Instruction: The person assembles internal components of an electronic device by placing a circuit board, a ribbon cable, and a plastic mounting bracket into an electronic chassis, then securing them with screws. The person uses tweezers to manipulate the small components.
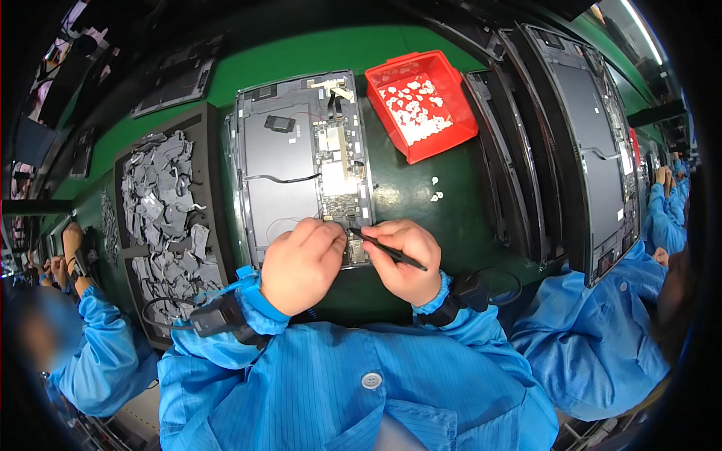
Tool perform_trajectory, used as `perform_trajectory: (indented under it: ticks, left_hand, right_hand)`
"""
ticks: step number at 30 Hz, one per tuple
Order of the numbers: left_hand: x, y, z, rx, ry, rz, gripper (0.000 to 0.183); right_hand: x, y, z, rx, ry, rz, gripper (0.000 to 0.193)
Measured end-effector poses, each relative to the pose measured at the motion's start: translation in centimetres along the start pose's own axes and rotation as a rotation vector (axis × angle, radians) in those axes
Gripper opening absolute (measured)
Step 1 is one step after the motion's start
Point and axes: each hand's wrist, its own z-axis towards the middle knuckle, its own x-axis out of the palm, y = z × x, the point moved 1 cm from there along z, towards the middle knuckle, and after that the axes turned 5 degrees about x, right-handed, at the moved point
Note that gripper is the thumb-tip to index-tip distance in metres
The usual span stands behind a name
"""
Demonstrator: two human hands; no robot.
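A grey tablet-like device panel (282,161) lies in front of me with its inside exposed. Its circuit board (338,169) runs along the right side, and a black cable (280,179) crosses the panel. My right hand (406,259) grips a slim black tweezers-like tool (395,252), slanting with its tip at the board's near end. Beside that tip, my left hand (302,263) rests over the panel's near part with its fingers pinched together. Whatever those fingers hold, if anything, is hidden.
A red bin (462,124) with small white pieces stands beyond the panel to the right. Few white pieces (436,197) lie on the green table (410,225). A dark foam tray (214,248) of grey scraps sits left. Upright panels (583,143) stand right. Co-workers sit on both sides.
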Motion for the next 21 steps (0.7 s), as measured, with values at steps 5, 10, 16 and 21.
perform_trajectory:
  ticks: [5, 10, 16, 21]
  left_hand:
    - [0.6, 0.2, 0.4, -0.031, -0.147, -0.133, 0.028]
    - [1.1, 0.4, 0.8, 0.038, -0.093, 0.004, 0.031]
    - [0.5, 1.1, 0.6, 0.064, -0.123, -0.085, 0.029]
    - [0.9, 1.0, 0.4, 0.051, -0.184, -0.089, 0.025]
  right_hand:
    - [-0.3, 0.4, 0.6, -0.146, 0.061, -0.075, 0.023]
    - [0.0, -0.7, -0.5, -0.008, -0.061, 0.073, 0.023]
    - [-0.1, -1.0, -2.0, -0.02, -0.103, 0.104, 0.03]
    - [0.2, -0.7, -1.4, -0.084, -0.026, 0.027, 0.032]
